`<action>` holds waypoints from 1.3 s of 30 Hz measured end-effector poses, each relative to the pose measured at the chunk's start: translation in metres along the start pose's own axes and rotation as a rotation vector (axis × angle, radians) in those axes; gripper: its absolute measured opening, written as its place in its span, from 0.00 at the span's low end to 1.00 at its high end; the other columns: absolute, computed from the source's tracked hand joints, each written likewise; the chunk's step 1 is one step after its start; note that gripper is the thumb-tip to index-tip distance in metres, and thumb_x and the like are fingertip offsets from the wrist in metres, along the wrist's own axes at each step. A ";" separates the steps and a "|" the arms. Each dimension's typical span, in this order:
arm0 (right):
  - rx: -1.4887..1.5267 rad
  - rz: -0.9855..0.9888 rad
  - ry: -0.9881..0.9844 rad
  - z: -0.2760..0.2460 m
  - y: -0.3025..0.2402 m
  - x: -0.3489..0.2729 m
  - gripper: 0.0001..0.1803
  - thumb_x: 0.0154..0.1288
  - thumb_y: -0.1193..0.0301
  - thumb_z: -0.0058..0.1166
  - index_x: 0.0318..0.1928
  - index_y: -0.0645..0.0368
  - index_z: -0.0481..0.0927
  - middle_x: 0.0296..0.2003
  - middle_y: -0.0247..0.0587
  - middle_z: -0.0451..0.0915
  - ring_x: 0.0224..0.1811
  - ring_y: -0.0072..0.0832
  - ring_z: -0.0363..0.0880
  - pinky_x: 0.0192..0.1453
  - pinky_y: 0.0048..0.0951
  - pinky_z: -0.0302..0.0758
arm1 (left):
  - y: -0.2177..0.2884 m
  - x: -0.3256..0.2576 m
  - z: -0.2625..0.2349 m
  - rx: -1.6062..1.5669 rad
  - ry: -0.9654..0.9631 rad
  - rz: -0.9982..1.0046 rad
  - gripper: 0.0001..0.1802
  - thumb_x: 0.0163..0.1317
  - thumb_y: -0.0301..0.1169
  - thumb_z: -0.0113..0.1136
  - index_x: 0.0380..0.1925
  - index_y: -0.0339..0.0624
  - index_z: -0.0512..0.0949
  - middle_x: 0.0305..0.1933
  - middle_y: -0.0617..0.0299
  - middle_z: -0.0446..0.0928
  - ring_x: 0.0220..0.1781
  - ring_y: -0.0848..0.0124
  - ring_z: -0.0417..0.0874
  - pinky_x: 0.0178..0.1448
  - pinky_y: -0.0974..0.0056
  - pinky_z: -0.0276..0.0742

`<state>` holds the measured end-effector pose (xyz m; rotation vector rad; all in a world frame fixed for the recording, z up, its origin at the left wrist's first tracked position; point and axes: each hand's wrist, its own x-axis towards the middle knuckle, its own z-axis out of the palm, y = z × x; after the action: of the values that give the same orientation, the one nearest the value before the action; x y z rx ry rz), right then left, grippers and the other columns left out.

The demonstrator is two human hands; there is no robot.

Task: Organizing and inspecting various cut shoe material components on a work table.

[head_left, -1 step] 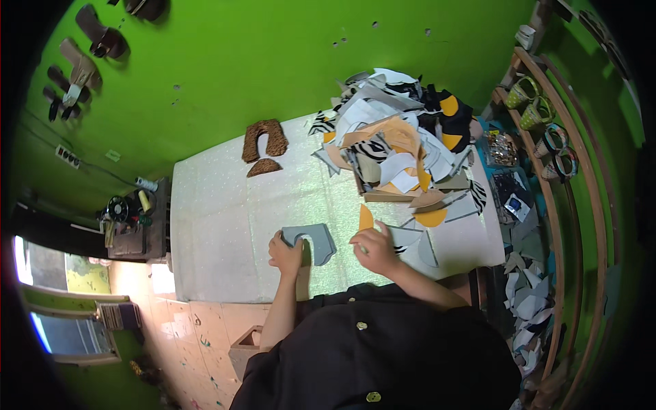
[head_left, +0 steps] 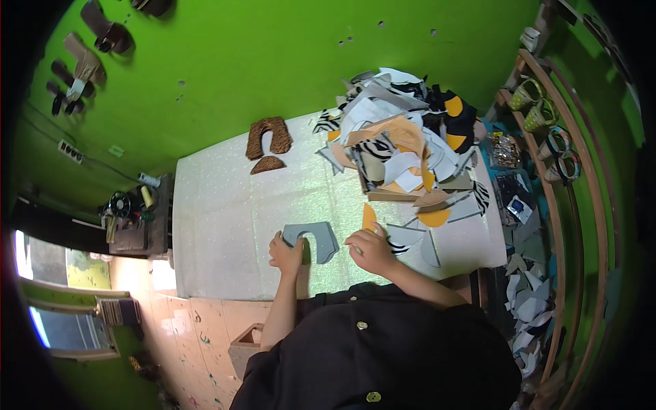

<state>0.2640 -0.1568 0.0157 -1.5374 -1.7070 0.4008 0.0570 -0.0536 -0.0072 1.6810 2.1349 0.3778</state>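
A small stack of grey U-shaped cut pieces (head_left: 324,239) stands at the near middle of the table, its arch curving toward the far side. My left hand (head_left: 285,254) is closed around its left leg, the thumb on the near side. My right hand (head_left: 372,251) is over the table to the right of the stack, holding nothing I can see, its fingers loosely bent and apart. Just beyond those fingers lies a yellow cut piece (head_left: 369,216). Pale grey curved pieces (head_left: 406,236) and a zebra-striped scrap lie beside that hand.
A big heap of scraps (head_left: 389,137) spills over a box at the table's (head_left: 212,219) far right. Brown textured pieces (head_left: 270,140) lie at the far left. Sandals hang on the green wall and on a wooden rack (head_left: 570,205) at right. A sewing machine stands left.
The grey pieces look less fanned out, their edges closer together. My right hand has shifted slightly left and its fingers have loosened. My left hand keeps its hold.
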 end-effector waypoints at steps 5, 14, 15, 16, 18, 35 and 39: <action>-0.179 0.150 -0.196 0.052 0.007 0.019 0.21 0.56 0.65 0.53 0.51 0.54 0.71 0.46 0.39 0.74 0.52 0.34 0.71 0.62 0.57 0.52 | -0.023 0.017 0.004 -0.023 -0.130 -0.130 0.34 0.48 0.51 0.60 0.54 0.45 0.72 0.55 0.50 0.71 0.59 0.53 0.68 0.60 0.41 0.53; -0.258 0.435 -0.407 0.072 0.008 0.036 0.30 0.49 0.55 0.60 0.51 0.56 0.72 0.47 0.43 0.72 0.52 0.37 0.68 0.57 0.50 0.49 | -0.031 0.026 0.008 0.019 -0.197 -0.085 0.33 0.45 0.48 0.64 0.50 0.41 0.73 0.49 0.48 0.75 0.51 0.51 0.75 0.57 0.46 0.62; -0.260 0.431 -0.410 0.075 0.008 0.037 0.30 0.49 0.55 0.60 0.51 0.56 0.72 0.47 0.43 0.72 0.52 0.37 0.68 0.57 0.50 0.49 | -0.035 0.026 0.010 -0.008 -0.164 -0.014 0.33 0.45 0.47 0.65 0.49 0.39 0.73 0.48 0.47 0.75 0.51 0.50 0.75 0.55 0.48 0.66; -0.265 0.464 -0.400 0.078 0.008 0.038 0.30 0.48 0.56 0.61 0.51 0.56 0.72 0.47 0.43 0.73 0.52 0.37 0.68 0.57 0.50 0.49 | -0.039 0.026 0.012 -0.034 -0.132 0.057 0.33 0.45 0.45 0.66 0.48 0.36 0.73 0.48 0.46 0.75 0.50 0.49 0.76 0.54 0.51 0.70; -0.271 0.504 -0.389 0.084 0.008 0.042 0.31 0.47 0.56 0.62 0.51 0.56 0.72 0.46 0.43 0.73 0.52 0.38 0.68 0.57 0.50 0.50 | -0.037 0.030 0.013 -0.074 -0.156 0.037 0.32 0.45 0.44 0.67 0.47 0.34 0.73 0.47 0.45 0.75 0.50 0.49 0.77 0.52 0.52 0.72; -0.094 0.467 -0.200 0.096 -0.001 0.031 0.30 0.44 0.65 0.63 0.48 0.53 0.63 0.38 0.40 0.77 0.48 0.38 0.74 0.60 0.56 0.46 | -0.036 -0.009 0.003 -0.435 -0.051 0.220 0.20 0.52 0.34 0.64 0.41 0.37 0.68 0.37 0.45 0.76 0.39 0.51 0.79 0.43 0.56 0.73; -0.065 0.428 -0.069 0.102 0.003 0.012 0.32 0.47 0.66 0.62 0.54 0.50 0.63 0.40 0.39 0.77 0.48 0.35 0.74 0.60 0.55 0.46 | -0.047 -0.023 -0.003 -0.556 0.013 0.407 0.20 0.54 0.30 0.62 0.45 0.35 0.70 0.39 0.46 0.75 0.42 0.52 0.78 0.48 0.58 0.72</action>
<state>0.1926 -0.1177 -0.0474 -1.9603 -1.4449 0.6268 0.0193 -0.0869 -0.0220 1.7439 1.4803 0.9955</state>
